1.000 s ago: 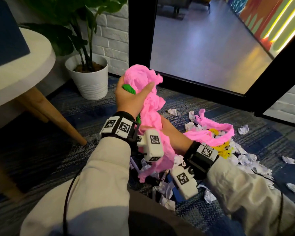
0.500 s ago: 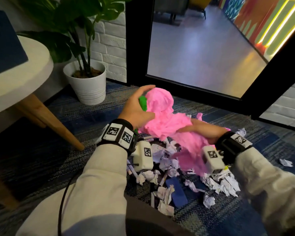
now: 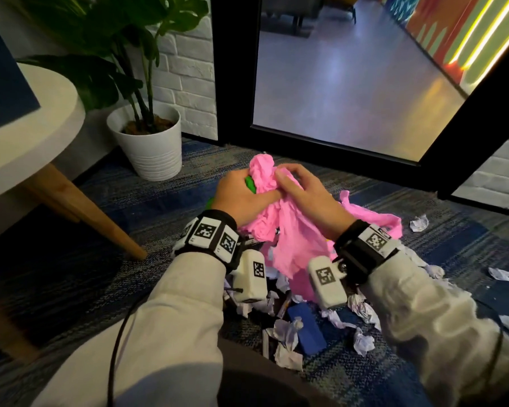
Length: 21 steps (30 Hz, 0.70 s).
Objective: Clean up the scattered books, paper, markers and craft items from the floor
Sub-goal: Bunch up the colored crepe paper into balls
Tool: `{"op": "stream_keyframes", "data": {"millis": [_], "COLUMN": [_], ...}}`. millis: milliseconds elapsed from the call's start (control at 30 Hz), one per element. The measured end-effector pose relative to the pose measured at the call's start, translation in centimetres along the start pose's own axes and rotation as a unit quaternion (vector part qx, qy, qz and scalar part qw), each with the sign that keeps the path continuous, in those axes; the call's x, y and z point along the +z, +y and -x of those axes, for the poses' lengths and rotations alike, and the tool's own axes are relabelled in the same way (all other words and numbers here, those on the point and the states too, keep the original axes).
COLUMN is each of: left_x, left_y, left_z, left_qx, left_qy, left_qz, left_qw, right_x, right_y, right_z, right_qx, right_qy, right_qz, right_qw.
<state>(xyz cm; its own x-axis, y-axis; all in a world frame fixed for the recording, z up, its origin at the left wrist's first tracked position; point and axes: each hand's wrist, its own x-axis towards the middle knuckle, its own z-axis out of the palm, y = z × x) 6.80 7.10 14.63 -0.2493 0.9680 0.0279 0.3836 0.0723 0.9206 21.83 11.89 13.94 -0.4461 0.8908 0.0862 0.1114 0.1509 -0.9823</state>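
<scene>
Two hands hold one big bunch of crumpled pink paper (image 3: 288, 230) up off the carpet (image 3: 130, 218). The left hand (image 3: 238, 195) has its fingers curled tight round the top of the bunch. A small green thing (image 3: 250, 183) is squeezed in that same fist, peeking out between the fingers and the paper. The right hand (image 3: 309, 198) is just beside the left one and touches it. Its bent fingers grip the pink paper from the other side.

The rest of the pink paper hangs down under both wrists, and one long end trails out past the right hand. Each wrist wears a black band (image 3: 209, 233) with white checkered squares.

Under the hands, on the carpet, lie many little white paper balls (image 3: 288, 333) and a blue block (image 3: 306, 327). Well off past the left hand stands a white pot (image 3: 150, 148) with a green plant, and a round table (image 3: 41, 136) is on that side too.
</scene>
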Motion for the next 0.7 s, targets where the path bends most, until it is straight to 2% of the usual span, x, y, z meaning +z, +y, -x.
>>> {"op": "stream_keyframes", "data": {"millis": [100,200,300,433,533,600,700], "left_x": [0.1,-0.5,-0.8,-1.3,-2.3,-2.6,-2.4], "left_y": [0.1,0.1,-0.2,0.1,0.1,-0.3,-0.8], "left_z": [-0.1,-0.5,-1.0,-1.2,-1.6,-1.7,-1.7], "left_qx": [-0.050,-0.087,-0.102,-0.116,-0.139,-0.157,-0.138], "left_qy": [0.031,0.099,0.135,0.196,0.257,0.258,0.266], "left_qz": [0.069,0.170,0.255,0.390,0.421,0.404,0.312], "left_qw": [0.996,0.977,0.952,0.892,0.859,0.863,0.902], "right_x": [0.9,2.0,2.7,3.3,3.2,2.1,-1.3], "right_y": [0.7,2.1,3.4,4.4,5.7,6.4,6.4], "right_z": [0.8,1.8,2.9,4.6,6.0,6.6,5.7], "right_qx": [0.022,0.045,0.059,0.102,0.201,0.257,0.285], "right_qy": [-0.048,-0.097,-0.101,-0.104,-0.161,-0.226,-0.311], "right_qz": [-0.032,-0.058,-0.086,-0.081,-0.103,-0.071,0.088], "right_qw": [0.998,0.993,0.989,0.986,0.961,0.937,0.902]}}
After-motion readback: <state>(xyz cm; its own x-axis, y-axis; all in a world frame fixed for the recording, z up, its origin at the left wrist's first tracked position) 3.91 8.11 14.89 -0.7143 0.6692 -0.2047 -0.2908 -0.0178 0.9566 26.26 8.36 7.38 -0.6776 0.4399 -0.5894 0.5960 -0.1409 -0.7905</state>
